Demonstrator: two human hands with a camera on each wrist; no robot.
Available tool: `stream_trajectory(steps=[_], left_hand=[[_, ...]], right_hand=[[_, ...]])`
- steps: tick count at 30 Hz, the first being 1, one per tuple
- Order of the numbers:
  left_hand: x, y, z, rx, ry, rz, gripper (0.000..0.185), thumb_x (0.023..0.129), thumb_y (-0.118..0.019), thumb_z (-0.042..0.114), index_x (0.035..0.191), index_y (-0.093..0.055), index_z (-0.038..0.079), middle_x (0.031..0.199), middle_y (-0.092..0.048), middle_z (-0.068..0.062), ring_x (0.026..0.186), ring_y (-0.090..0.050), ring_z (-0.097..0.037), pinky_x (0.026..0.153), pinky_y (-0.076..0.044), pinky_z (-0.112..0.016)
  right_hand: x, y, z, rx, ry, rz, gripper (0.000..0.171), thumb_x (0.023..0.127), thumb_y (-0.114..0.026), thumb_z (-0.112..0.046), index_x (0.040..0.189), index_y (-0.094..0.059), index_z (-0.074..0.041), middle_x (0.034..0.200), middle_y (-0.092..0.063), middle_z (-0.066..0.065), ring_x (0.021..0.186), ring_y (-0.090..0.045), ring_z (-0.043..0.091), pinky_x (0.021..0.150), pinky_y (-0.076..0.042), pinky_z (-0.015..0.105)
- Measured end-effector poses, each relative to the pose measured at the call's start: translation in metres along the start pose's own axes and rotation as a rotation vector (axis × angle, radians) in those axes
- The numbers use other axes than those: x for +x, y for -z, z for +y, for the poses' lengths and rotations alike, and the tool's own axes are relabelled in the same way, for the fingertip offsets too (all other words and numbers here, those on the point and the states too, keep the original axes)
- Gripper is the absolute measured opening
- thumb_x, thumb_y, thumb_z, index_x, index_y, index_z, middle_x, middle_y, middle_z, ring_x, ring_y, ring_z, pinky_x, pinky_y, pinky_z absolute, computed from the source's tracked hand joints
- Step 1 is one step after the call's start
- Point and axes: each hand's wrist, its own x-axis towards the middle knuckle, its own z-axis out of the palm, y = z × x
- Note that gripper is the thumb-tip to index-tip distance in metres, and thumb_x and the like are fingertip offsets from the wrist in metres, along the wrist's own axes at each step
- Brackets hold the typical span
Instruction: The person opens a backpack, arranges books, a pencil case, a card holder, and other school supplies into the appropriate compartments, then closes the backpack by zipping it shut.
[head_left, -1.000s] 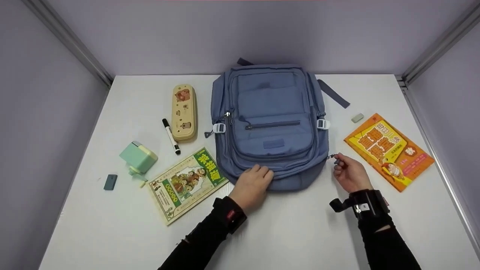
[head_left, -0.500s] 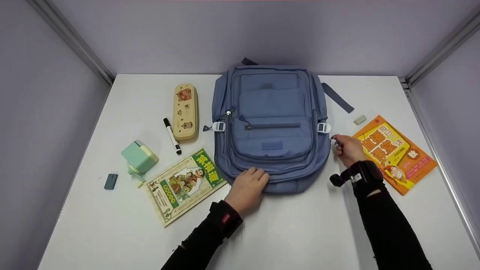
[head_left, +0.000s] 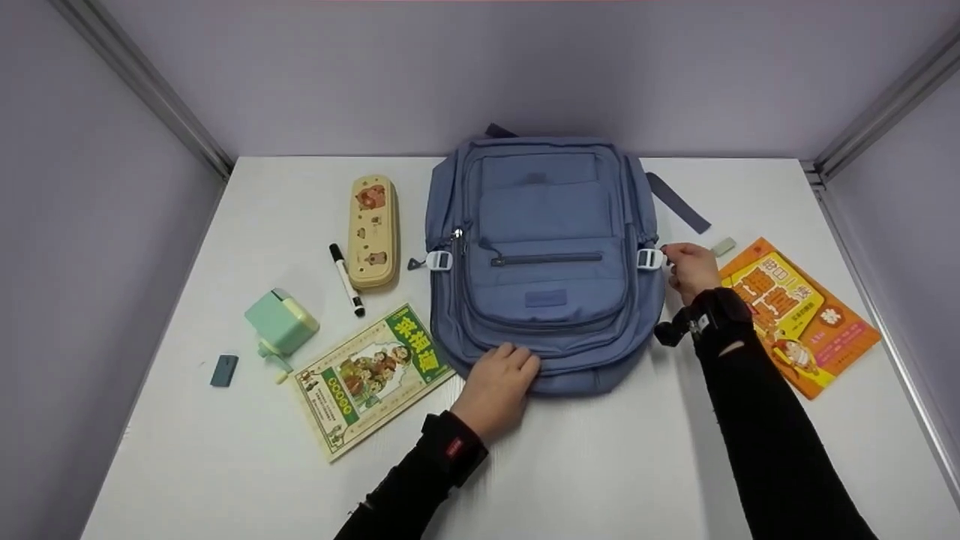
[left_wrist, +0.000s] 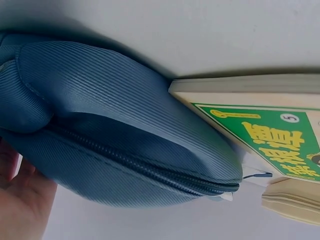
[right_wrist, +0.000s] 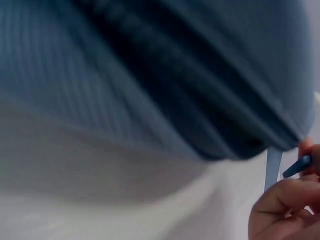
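A blue backpack (head_left: 544,255) lies flat on the white table (head_left: 600,465), front pockets up. My left hand (head_left: 499,379) rests on its near bottom edge, fingers laid over the fabric; the left wrist view shows the palm (left_wrist: 20,200) against the ribbed backpack (left_wrist: 125,130). My right hand (head_left: 686,266) is at the bag's right side beside a white buckle (head_left: 649,259). It pinches a small blue zipper pull (right_wrist: 298,165), seen in the blurred right wrist view.
Left of the bag lie a beige pencil case (head_left: 373,231), a marker (head_left: 346,279), a green sharpener (head_left: 280,324), a dark eraser (head_left: 223,370) and a green book (head_left: 373,377). An orange book (head_left: 799,315) and a pale eraser (head_left: 723,246) lie right. Walls enclose three sides.
My right hand has slid from the bag's lower right corner up along its right side, keeping the zipper pull pinched. The left hand has stayed on the bottom edge.
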Motion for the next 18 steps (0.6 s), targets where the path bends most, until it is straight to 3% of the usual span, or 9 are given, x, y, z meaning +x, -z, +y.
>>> stream_trajectory(steps=[3, 7, 11, 13, 15, 18], left_hand=[[0.0, 0.0, -0.001, 0.003, -0.003, 0.001, 0.026, 0.079, -0.067, 0.008, 0.104, -0.061, 0.013, 0.1, -0.065, 0.0, 0.094, -0.06, -0.018, 0.086, -0.055, -0.035], [-0.003, 0.004, -0.004, -0.005, -0.001, -0.022, 0.032, 0.08, -0.066, 0.011, 0.112, -0.061, 0.011, 0.105, -0.063, -0.002, 0.098, -0.059, -0.02, 0.088, -0.054, -0.037], [-0.013, 0.013, -0.017, -0.119, 0.031, -0.069, 0.048, 0.089, -0.066, 0.025, 0.133, -0.056, 0.01, 0.123, -0.062, -0.005, 0.115, -0.059, -0.023, 0.102, -0.049, -0.043], [-0.021, 0.018, -0.03, -0.188, 0.097, -0.073, 0.056, 0.093, -0.065, 0.034, 0.141, -0.051, 0.009, 0.134, -0.059, -0.009, 0.125, -0.056, -0.026, 0.111, -0.043, -0.046], [-0.033, 0.024, -0.048, -0.225, 0.206, -0.053, 0.062, 0.092, -0.065, 0.035, 0.144, -0.048, 0.006, 0.141, -0.055, -0.014, 0.131, -0.052, -0.031, 0.115, -0.038, -0.049], [-0.055, 0.031, -0.082, -0.18, 0.397, 0.001, 0.059, 0.091, -0.068, 0.027, 0.139, -0.049, -0.002, 0.138, -0.054, -0.023, 0.13, -0.052, -0.04, 0.114, -0.037, -0.054]], right_hand=[[0.003, -0.001, 0.009, -0.257, 0.085, 0.032, 0.024, 0.103, -0.047, -0.018, 0.106, -0.061, 0.001, 0.078, -0.053, -0.007, 0.061, -0.042, 0.0, 0.056, -0.038, 0.016], [-0.008, -0.001, 0.015, -0.646, 0.26, 0.071, 0.035, 0.101, -0.049, -0.015, 0.12, -0.06, 0.012, 0.091, -0.063, 0.014, 0.074, -0.052, 0.012, 0.064, -0.04, 0.02], [-0.029, -0.002, 0.022, -0.815, 0.417, 0.079, 0.039, 0.097, -0.052, -0.012, 0.124, -0.058, 0.015, 0.098, -0.061, 0.029, 0.083, -0.056, 0.033, 0.07, -0.041, 0.033], [-0.041, -0.002, 0.027, -0.857, 0.472, 0.081, 0.04, 0.096, -0.054, -0.013, 0.126, -0.057, 0.013, 0.099, -0.061, 0.029, 0.085, -0.058, 0.037, 0.072, -0.044, 0.039], [-0.052, -0.001, 0.034, -0.891, 0.531, 0.07, 0.039, 0.096, -0.057, -0.013, 0.128, -0.057, 0.01, 0.104, -0.06, 0.028, 0.091, -0.059, 0.039, 0.077, -0.047, 0.046], [-0.067, 0.001, 0.044, -0.937, 0.673, 0.016, 0.036, 0.094, -0.063, -0.014, 0.126, -0.06, 0.004, 0.115, -0.059, 0.026, 0.102, -0.059, 0.041, 0.086, -0.048, 0.053]])
